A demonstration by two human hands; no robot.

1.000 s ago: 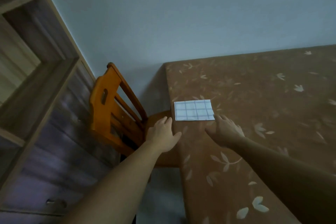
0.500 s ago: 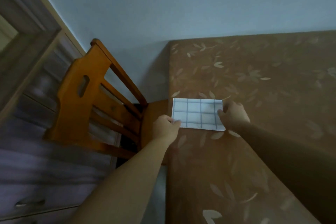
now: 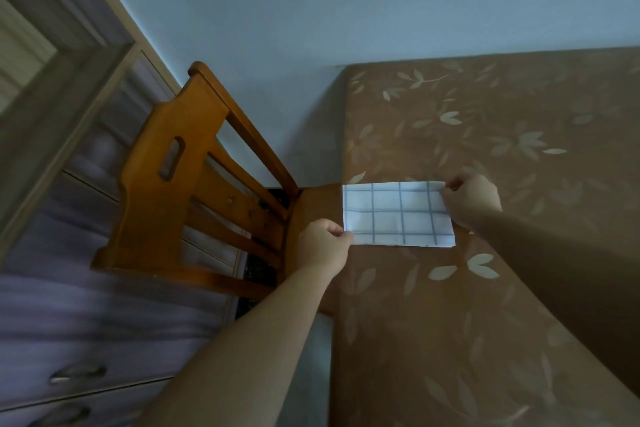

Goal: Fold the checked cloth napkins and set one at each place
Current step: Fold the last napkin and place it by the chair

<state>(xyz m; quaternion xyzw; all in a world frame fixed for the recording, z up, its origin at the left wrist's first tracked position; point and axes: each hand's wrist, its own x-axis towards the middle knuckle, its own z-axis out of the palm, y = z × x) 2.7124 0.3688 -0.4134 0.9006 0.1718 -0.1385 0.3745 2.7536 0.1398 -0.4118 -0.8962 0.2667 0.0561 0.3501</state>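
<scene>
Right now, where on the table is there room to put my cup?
Bare tablecloth lies between the napkin and the wall, and nearer you below it. It is crowded at the napkin's ends, where the left hand and right hand pinch it.

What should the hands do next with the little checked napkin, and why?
Probably nudge it straight and let go. The folded napkin already lies flat near the table's edge, right in front of the wooden chair. The left hand pinches its near-left corner and the right hand its far-right corner, so only squaring it up seems left.
</scene>
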